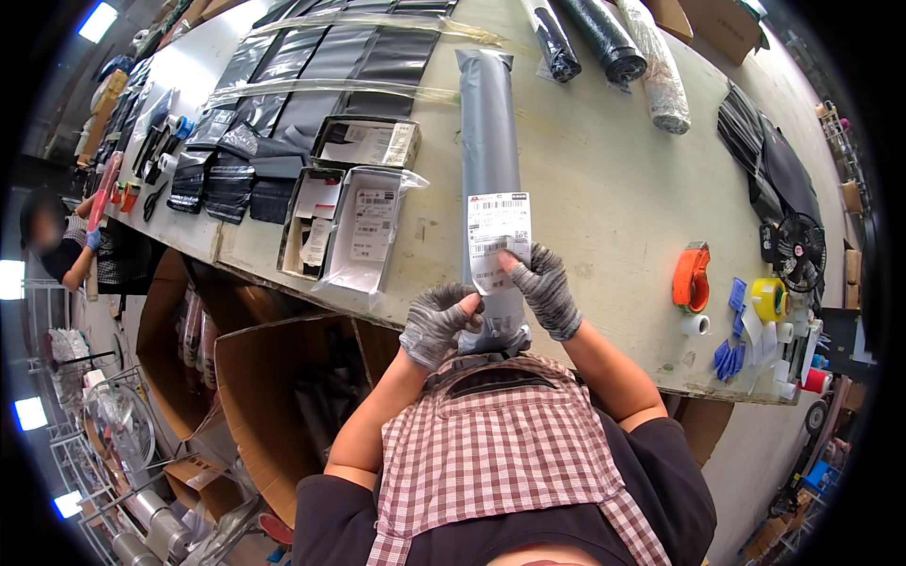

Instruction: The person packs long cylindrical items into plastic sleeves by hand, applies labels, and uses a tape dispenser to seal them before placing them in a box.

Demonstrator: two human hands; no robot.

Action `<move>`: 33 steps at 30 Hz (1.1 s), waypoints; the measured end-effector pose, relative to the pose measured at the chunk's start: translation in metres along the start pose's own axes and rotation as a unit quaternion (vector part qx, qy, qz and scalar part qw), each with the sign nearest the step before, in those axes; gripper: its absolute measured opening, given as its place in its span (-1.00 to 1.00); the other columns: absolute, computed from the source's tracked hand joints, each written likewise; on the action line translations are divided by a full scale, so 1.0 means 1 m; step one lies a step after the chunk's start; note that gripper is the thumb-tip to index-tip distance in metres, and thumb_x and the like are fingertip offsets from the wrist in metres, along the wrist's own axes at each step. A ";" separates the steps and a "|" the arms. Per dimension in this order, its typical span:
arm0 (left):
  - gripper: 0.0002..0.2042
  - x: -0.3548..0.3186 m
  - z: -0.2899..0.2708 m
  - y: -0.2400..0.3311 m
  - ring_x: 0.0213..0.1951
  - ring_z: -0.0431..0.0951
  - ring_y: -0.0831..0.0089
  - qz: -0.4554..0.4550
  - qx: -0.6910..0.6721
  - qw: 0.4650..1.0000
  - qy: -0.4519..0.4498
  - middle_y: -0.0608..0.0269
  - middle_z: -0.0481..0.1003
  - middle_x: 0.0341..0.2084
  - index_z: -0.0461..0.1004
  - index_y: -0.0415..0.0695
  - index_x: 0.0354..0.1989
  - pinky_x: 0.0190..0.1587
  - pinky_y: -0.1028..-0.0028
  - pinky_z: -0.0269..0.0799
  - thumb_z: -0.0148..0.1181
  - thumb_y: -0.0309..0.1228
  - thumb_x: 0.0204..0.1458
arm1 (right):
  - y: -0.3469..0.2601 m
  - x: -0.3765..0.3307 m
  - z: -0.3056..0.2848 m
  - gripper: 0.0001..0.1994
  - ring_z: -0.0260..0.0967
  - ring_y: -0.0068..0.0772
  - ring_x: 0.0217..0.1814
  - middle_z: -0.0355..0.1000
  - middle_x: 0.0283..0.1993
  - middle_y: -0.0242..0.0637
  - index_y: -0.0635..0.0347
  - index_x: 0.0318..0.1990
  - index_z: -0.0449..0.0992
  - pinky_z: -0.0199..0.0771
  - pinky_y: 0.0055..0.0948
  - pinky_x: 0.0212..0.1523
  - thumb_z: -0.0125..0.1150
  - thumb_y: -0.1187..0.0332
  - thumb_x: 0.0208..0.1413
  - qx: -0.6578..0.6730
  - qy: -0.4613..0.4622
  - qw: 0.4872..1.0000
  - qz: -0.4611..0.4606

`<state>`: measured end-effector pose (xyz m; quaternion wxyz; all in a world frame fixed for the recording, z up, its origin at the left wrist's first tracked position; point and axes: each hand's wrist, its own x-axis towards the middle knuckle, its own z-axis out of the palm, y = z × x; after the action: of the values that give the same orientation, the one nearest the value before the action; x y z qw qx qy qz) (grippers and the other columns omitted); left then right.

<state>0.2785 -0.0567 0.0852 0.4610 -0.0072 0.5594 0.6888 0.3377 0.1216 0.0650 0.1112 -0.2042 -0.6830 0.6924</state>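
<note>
A long grey plastic-wrapped parcel [488, 123] lies lengthwise before me, its near end close to my apron. On it sits a white shipping label [498, 226], its lower end slightly curled. My right hand [545, 294], in a grey fingerless knit glove, has its thumb pressed on the label's lower right part and its fingers curled beside the parcel. My left hand [442, 323], gloved alike, is closed with thumb and fingers pinched by the label's lower left edge. What lies between those fingertips is hidden.
Left of the parcel stand small boxes [373, 231] holding labels and papers, with black plastic bags [330, 66] behind. Wrapped rolls [604, 47] lie at the far side. To the right are an orange tape roll [692, 277], yellow tape [770, 299] and a fan [797, 253]. Another person [71, 241] works far left.
</note>
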 end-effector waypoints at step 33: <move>-0.75 -0.002 0.012 0.000 -0.52 0.44 0.55 0.024 -0.027 0.998 -0.047 0.30 0.46 -0.52 0.49 -0.23 -0.33 -0.45 0.57 0.35 0.24 -0.26 0.04 | -0.011 -0.029 -0.004 -0.75 0.52 -0.24 -0.33 0.52 -0.34 -0.19 0.09 -0.14 0.51 0.50 -0.44 -0.31 0.26 0.49 -0.02 -0.171 -0.087 0.957 -0.220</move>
<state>0.2858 -0.0482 0.0910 0.4696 0.0262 0.5182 0.7143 0.3641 0.1130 0.0803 0.1639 -0.0041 -0.8263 0.5388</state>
